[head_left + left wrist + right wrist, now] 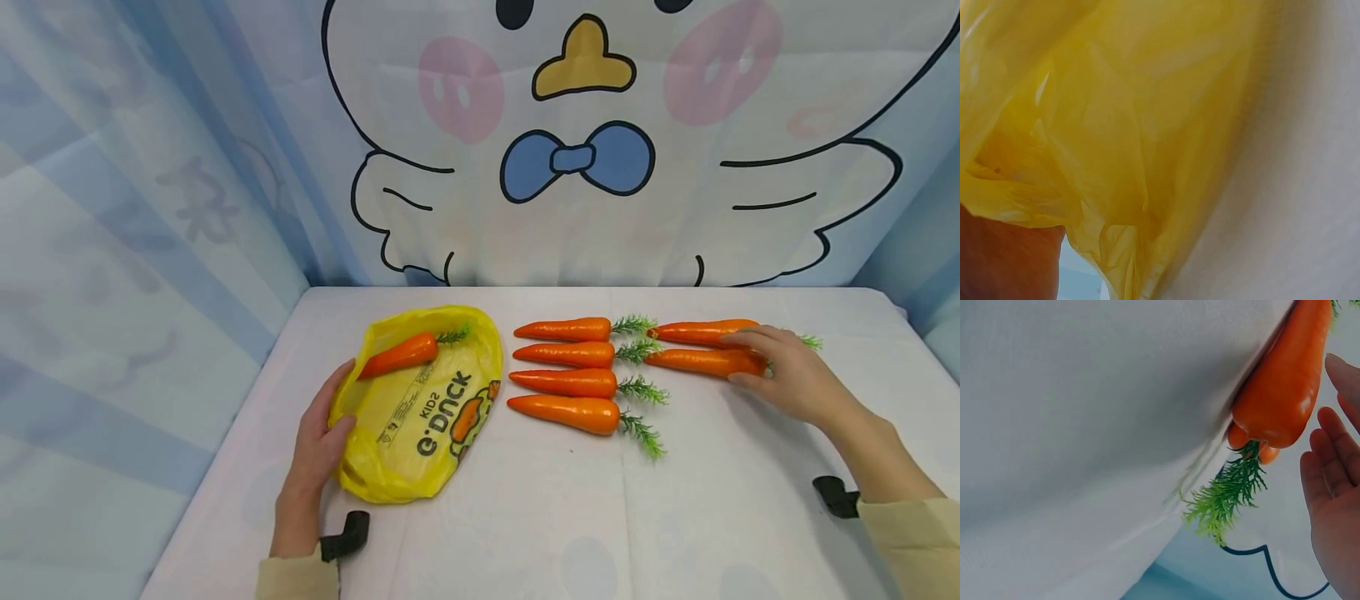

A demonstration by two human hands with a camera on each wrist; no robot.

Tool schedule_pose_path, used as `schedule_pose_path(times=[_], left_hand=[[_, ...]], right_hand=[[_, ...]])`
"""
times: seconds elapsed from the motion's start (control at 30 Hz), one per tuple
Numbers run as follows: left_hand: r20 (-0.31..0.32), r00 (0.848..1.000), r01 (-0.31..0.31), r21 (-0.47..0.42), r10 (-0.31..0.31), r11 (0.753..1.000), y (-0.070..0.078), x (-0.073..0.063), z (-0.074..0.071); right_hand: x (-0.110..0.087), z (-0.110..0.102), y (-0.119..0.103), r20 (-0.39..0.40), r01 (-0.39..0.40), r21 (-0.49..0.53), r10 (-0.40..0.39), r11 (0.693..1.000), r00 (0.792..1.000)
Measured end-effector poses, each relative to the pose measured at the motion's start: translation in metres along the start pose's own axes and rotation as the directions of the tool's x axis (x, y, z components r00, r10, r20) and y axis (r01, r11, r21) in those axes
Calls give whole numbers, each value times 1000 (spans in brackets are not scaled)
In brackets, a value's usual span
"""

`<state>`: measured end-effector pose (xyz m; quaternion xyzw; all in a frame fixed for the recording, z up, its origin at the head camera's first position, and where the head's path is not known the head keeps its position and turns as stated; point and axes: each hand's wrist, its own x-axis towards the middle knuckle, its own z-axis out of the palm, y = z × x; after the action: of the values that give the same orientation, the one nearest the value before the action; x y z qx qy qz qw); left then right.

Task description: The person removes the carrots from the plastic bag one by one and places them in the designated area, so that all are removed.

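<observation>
My left hand (318,437) grips the left edge of a yellow plastic bag (408,433) with printed lettering, its thumb on the near side. Inside the bag lies an orange carrot (401,356) with a green top. In the left wrist view the bag's film (1147,125) fills most of the picture. My right hand (791,375) hovers over two carrots at the right, the nearer carrot (701,362) lying beside the farther carrot (697,332). The right wrist view shows that hand's straight fingers (1332,447) apart from a carrot (1285,381).
Several more carrots lie in a column between the bag and the right-hand pair, including a front carrot (566,412), tips pointing left. A white cloth (525,533) covers the table. Behind stands a curtain (570,233) with a cartoon figure.
</observation>
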<state>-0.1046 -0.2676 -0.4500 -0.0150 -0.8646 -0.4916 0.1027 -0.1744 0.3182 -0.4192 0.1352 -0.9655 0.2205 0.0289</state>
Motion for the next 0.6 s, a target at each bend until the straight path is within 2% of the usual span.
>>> schedule_pose_path(times=[0.33, 0.6], left_hand=[[3, 1000, -5, -9, 5, 1000, 1, 1, -1], [-2, 1000, -11, -9, 11, 1000, -1, 1, 0]], right_hand=[[11, -1, -21, -63, 81, 52, -78, 995, 995], [33, -9, -55, -30, 143, 54, -142, 988, 989]])
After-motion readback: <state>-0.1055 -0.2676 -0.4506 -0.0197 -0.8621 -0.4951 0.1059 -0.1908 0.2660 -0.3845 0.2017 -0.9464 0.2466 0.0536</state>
